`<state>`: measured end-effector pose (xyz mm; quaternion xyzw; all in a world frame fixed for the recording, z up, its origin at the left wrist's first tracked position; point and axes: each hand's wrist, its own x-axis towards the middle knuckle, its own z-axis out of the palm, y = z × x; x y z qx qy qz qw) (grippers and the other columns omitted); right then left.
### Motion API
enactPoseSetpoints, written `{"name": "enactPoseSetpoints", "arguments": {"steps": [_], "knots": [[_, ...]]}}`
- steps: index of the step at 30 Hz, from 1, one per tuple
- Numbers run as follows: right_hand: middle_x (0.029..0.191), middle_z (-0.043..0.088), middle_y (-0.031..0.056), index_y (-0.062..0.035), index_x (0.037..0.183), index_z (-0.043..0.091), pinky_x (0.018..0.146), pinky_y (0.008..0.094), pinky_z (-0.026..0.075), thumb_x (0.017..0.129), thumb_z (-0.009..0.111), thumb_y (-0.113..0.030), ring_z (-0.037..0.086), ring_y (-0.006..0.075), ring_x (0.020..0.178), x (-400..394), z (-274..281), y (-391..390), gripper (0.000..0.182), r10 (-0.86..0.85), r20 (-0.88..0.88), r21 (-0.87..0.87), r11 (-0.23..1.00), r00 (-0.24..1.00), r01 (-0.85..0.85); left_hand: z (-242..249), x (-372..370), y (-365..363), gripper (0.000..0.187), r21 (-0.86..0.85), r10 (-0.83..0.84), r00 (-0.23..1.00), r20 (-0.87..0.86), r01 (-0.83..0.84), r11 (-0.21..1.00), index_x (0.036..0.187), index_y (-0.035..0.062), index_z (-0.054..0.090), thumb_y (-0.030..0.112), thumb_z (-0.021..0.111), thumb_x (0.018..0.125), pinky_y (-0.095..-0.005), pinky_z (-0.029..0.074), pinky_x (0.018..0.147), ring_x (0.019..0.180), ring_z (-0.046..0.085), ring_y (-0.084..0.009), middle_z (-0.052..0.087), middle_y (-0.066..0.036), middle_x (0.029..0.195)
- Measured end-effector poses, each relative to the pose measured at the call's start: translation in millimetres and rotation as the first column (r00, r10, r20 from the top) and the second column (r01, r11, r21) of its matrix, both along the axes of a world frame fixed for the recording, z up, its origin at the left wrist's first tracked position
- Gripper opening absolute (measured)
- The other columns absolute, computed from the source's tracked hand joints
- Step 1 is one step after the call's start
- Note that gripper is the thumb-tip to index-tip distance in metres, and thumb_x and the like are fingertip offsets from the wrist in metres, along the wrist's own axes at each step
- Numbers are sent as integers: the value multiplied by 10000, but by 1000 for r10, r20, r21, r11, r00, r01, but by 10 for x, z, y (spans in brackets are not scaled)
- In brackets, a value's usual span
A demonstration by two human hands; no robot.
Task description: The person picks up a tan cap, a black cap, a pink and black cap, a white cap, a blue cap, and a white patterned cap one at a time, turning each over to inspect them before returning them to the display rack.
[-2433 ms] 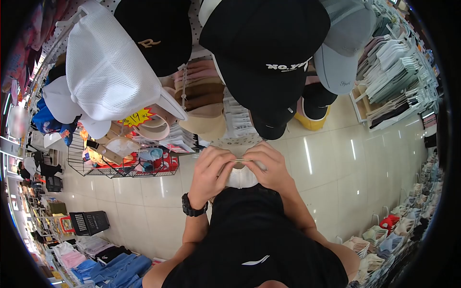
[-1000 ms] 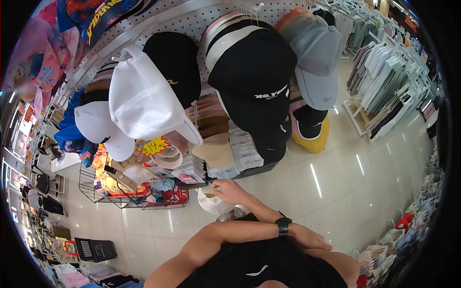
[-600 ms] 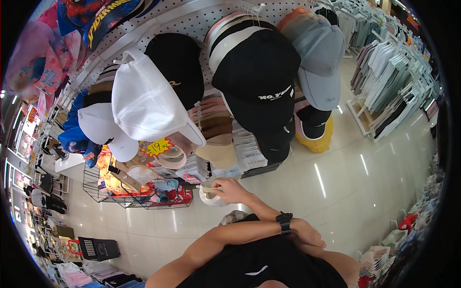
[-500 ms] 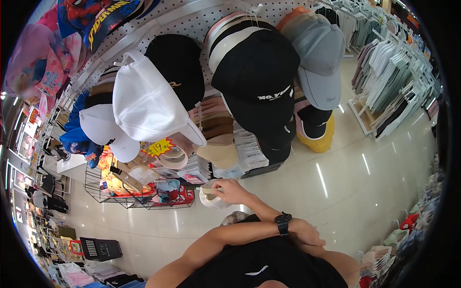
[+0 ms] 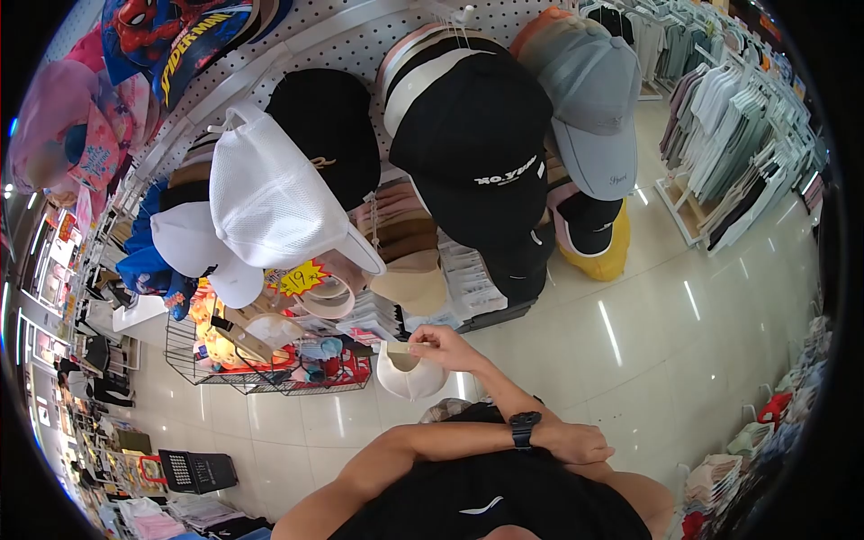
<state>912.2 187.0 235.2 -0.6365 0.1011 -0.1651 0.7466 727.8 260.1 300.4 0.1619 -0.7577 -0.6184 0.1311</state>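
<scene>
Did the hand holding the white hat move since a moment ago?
Yes. The right hand lifted the white visor hat slightly, closer to the beige cap hanging on the rack above it.

Right hand [image 5: 443, 346] covering part of the white visor's [image 5: 409, 378] band, left hand's [image 5: 576, 443] fingers tucked behind the right forearm, price tag [image 5: 297, 279] digits barely legible, Spider-Man cap [image 5: 180, 36] cut off at the top edge.
</scene>
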Motion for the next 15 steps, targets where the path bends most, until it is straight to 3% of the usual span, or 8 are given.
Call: {"name": "enactPoseSetpoints", "arguments": {"steps": [5, 12, 15], "knots": [[1043, 714, 48, -36, 1072, 650, 885, 279, 497, 1003, 688, -160, 639, 108, 962, -74, 207, -110, 146, 75, 184, 253, 960, 980, -121, -7, 23, 3, 592, 46, 26, 999, 42, -28, 999, 804, -129, 591, 332, 356, 1092, -525, 444, 799, 826, 534, -505, 583, -344, 818], [1056, 721, 49, -46, 1096, 647, 900, 268, 482, 1025, 654, -188, 645, 107, 990, -167, 376, -213, 159, 73, 270, 325, 932, 960, -162, 166, 118, -12, 597, 25, 66, 994, 87, -68, 997, 791, -132, 601, 333, 378, 1092, -512, 449, 795, 826, 547, -484, 590, -323, 813], [1064, 722, 52, -52, 1102, 646, 900, 269, 480, 1025, 652, -188, 642, 107, 996, -193, 343, -219, 157, 69, 286, 322, 933, 956, -163, 250, 109, -64, 574, -58, 101, 995, 16, -100, 993, 793, -118, 608, 331, 405, 1089, -486, 453, 789, 850, 566, -446, 597, -292, 839]]}}
